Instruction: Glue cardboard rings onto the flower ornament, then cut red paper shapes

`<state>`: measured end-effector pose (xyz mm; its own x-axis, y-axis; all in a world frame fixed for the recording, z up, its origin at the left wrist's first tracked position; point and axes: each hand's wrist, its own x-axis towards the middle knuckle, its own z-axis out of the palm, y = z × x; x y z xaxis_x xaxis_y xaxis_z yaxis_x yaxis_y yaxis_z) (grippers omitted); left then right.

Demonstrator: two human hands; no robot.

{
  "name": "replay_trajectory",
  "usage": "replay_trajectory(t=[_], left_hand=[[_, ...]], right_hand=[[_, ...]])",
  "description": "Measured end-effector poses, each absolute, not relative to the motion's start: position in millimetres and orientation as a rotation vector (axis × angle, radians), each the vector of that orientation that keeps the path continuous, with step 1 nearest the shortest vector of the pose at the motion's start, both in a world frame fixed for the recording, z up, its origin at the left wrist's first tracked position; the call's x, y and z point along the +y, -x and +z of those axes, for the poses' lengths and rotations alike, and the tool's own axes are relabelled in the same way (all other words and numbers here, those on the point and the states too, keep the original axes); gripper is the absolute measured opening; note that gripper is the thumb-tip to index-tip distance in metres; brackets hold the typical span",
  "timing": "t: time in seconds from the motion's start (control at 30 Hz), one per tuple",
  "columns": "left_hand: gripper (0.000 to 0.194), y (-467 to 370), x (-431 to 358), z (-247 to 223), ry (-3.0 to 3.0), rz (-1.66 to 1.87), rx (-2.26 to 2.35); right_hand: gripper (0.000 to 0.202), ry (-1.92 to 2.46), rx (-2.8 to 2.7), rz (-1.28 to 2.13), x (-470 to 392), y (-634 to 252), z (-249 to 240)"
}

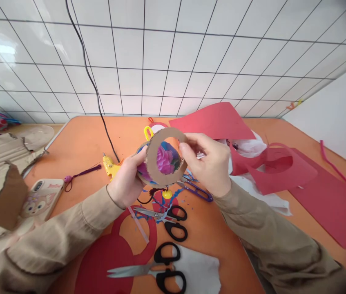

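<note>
Above the middle of the table, a brown cardboard ring (153, 160) is held up in front of a round piece printed with purple flowers (164, 158). My left hand (130, 177) is closed around the left edge of both, thumb toward the ring. At the right side, my right hand (208, 161) pinches the ring's edge between thumb and fingers. Whether ring and printed piece touch all round cannot be seen. A yellow loop (148, 132) shows at the top, and a small yellow bell (167, 194) shows just below.
Black-handled scissors (175, 228), larger scissors (136, 271) and purple-handled scissors (199, 191) lie nearby. A yellow glue gun (108, 165) lies left, near a phone (42, 200) and torn cardboard (5, 192). Red sheets (329, 200) cover the right; red cutouts (105, 265) lie in front.
</note>
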<state>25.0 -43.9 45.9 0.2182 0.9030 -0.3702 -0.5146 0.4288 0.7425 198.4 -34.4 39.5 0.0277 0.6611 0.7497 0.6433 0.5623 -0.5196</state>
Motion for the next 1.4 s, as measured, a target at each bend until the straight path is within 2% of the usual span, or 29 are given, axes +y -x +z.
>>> replay_trajectory(t=[0.13,0.3,0.4,0.63,1.03,1.17,1.4], left_hand=[[0.015,-22,-38,49,-0.528,1.111,0.932],[0.016,-6,-22,63,-0.593,1.269,1.0],[0.01,7,-8,65,-0.699,1.308,1.018],[0.018,13,7,62,-0.572,1.136,1.007],[0.021,17,15,52,-0.664,1.104,0.951],[0.023,17,24,41,-0.693,1.09,0.896],[0.029,15,27,37,-0.632,1.195,0.841]], right_hand=[[0.02,1.139,-1.412,0.689,-30,-202,47],[0.024,0.976,-1.287,1.3,-28,-208,54],[0.022,0.881,-1.229,1.518,-27,-209,52],[0.026,0.753,-1.223,1.919,-20,-211,42],[0.026,0.825,-1.172,1.879,-17,-212,38],[0.018,0.852,-1.18,1.862,-16,-211,39],[0.016,0.861,-1.168,1.839,-18,-210,39]])
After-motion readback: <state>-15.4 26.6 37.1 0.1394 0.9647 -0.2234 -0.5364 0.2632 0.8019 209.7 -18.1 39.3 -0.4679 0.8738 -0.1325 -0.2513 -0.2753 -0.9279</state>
